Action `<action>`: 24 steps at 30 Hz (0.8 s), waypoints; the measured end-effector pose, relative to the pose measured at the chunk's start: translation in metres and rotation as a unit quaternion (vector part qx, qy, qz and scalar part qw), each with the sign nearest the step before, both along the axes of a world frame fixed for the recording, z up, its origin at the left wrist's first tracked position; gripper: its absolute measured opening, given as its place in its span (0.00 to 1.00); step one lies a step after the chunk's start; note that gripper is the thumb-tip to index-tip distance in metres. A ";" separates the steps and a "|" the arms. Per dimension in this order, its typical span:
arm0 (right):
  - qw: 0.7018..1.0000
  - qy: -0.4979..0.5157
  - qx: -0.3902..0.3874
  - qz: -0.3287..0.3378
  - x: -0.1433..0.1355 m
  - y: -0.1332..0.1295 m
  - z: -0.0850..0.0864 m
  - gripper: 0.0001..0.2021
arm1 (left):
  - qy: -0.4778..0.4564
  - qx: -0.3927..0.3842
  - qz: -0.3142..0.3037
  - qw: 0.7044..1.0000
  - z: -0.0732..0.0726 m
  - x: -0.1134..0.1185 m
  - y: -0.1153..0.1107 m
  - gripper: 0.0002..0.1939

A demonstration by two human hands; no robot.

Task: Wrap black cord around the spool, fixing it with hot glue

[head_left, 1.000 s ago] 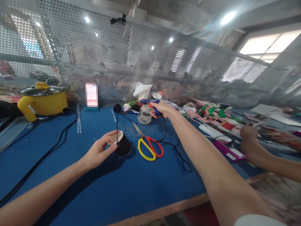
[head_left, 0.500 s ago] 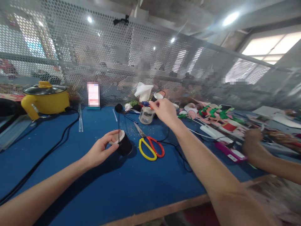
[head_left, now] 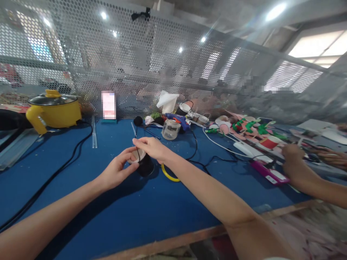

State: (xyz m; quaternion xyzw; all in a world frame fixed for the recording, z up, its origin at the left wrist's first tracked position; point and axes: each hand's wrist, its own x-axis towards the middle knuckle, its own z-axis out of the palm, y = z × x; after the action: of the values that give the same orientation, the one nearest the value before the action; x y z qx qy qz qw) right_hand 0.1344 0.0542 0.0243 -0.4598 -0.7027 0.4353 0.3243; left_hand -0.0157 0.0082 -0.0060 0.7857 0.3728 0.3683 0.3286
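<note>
The person's left hand [head_left: 119,168] was grasping the black cup [head_left: 146,167], with the thumb and the fingers closed at its pale rim. This cup was in front of the person, low over the blue table [head_left: 130,224], and it was tilted, so that its opening turned toward the left hand; whether its base fully touched the surface, I cannot tell. The right hand [head_left: 149,147] was above the cup, its thumb and forefinger pinched together on the black cord [head_left: 139,155], which ran down into the opening. Above the fingers, the cord went up toward a small black ball [head_left: 138,121]. Just beside the cup, a pair of scissors was mostly covered by the right forearm, and only its yellow handle [head_left: 170,175] could be seen. Farther back stood a clear jar [head_left: 170,130], and at its mouth was a blue glue gun [head_left: 185,123], which no hand was touching. On the left side there were a yellow electric pot [head_left: 58,115] and, nearer to the middle, an upright phone [head_left: 108,105] with a blurred screen. On the right side, a co-worker's hand [head_left: 294,157] was near a purple power strip [head_left: 269,173].
</note>
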 end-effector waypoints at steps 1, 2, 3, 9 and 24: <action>0.999 0.037 -0.036 0.010 -0.001 0.000 0.000 0.15 | 0.006 0.005 0.002 1.000 0.000 0.000 0.000 0.09; 0.994 0.075 -0.074 0.021 -0.003 0.000 0.000 0.12 | 0.011 0.008 0.004 1.000 0.000 0.001 -0.001 0.09; 0.988 0.113 -0.106 0.027 -0.004 -0.001 0.000 0.09 | 0.013 0.009 0.005 1.000 0.000 0.001 -0.001 0.09; 0.981 0.187 -0.039 0.011 0.008 -0.012 0.009 0.04 | -0.065 -0.069 -0.006 0.995 0.003 0.002 -0.002 0.10; 0.984 0.042 0.140 -0.099 0.044 -0.025 -0.013 0.12 | -0.134 -0.214 -0.047 0.966 0.009 0.005 -0.006 0.11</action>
State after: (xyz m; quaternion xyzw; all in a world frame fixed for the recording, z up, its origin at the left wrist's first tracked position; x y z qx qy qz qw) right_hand 0.1783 0.0297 0.0118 -0.4591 -0.6933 0.3173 0.4560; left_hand -0.0111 0.0026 0.0029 0.6573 0.3581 0.3659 0.5530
